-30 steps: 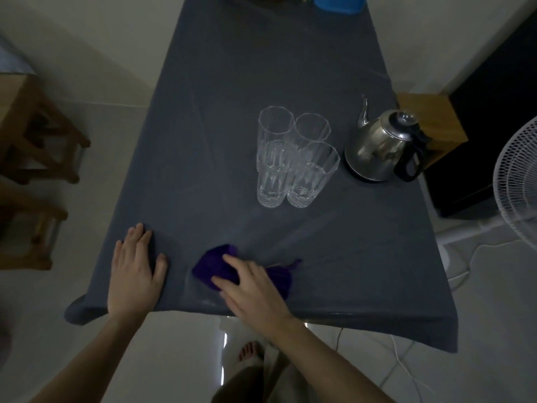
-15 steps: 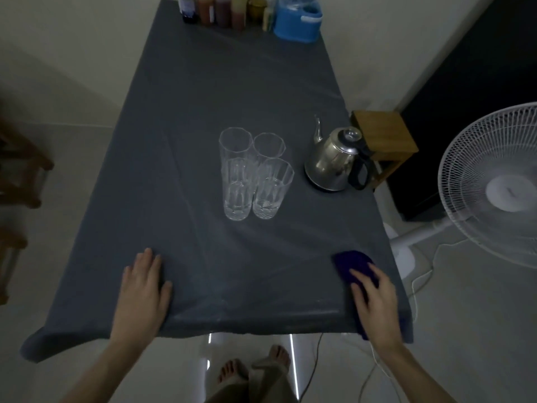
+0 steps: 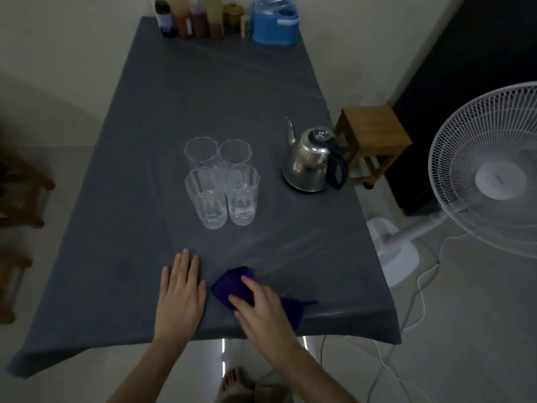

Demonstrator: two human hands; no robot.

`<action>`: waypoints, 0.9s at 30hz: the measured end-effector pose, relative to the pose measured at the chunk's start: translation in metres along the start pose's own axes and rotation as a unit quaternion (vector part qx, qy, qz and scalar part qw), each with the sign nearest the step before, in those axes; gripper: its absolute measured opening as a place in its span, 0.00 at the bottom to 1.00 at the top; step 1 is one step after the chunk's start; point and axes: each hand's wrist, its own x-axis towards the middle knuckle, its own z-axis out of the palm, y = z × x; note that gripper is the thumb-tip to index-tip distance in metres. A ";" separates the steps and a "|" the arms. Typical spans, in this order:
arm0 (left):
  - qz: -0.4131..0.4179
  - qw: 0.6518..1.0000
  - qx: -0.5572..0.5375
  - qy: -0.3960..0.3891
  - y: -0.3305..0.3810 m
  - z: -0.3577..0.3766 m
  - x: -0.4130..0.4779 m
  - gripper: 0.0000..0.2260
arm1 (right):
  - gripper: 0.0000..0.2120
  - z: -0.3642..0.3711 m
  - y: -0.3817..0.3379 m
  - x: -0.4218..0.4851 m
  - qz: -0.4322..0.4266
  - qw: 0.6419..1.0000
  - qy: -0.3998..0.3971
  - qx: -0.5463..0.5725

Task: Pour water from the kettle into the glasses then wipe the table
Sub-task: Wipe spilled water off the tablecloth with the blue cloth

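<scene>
Wiping is the step in hand, judging by how things lie: my right hand [image 3: 261,308] presses flat, fingers loosely spread, on the purple cloth [image 3: 232,287] near the lower centre of the frame, close to the near edge of the worktop [image 3: 203,91]. My left hand [image 3: 180,295] lies palm down just beside the cloth, fingers together, holding nothing and pinning the dark grey cover. Four glasses [image 3: 222,181] stand in a tight cluster at mid-frame, and the kettle [image 3: 309,164] sits upright to their right, well apart from my hands (how much water the glasses hold I cannot tell in this dim light). A faint wet sheen shows on the cover between cloth and glasses. Next, I judge, the cloth should sweep sideways along this near strip, keeping firm downward pressure and staying short of the glasses so none gets knocked.
</scene>
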 end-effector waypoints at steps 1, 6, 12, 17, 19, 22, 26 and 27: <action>-0.007 1.000 0.009 -0.003 0.003 0.000 -0.001 0.26 | 0.21 0.000 0.003 -0.001 -0.015 1.000 -0.003 0.001; -0.041 0.999 0.011 -0.019 0.017 0.001 -0.004 0.32 | 0.21 -0.022 0.057 -0.013 0.037 0.998 0.036 -0.026; -0.050 0.998 -0.002 -0.028 0.034 0.007 -0.005 0.33 | 0.13 -0.073 0.139 -0.036 0.244 0.960 0.124 -0.058; -0.003 0.999 -0.022 -0.027 0.019 0.004 -0.009 0.30 | 0.15 -0.089 0.168 -0.045 0.285 0.947 0.133 -0.067; 0.021 0.999 -0.021 -0.037 0.005 -0.001 -0.012 0.29 | 0.15 -0.084 0.161 -0.045 0.275 0.951 0.134 -0.053; 0.011 0.999 -0.017 -0.040 -0.030 -0.006 -0.019 0.31 | 0.14 -0.070 0.135 -0.042 0.208 0.971 0.118 -0.022; -0.061 0.998 -0.021 -0.026 -0.086 -0.015 -0.029 0.33 | 0.18 -0.045 0.080 -0.031 0.030 0.999 0.029 -0.010; -0.076 0.996 -0.022 -0.029 -0.099 -0.018 -0.030 0.34 | 0.17 -0.038 0.064 -0.026 -0.018 1.000 0.006 -0.011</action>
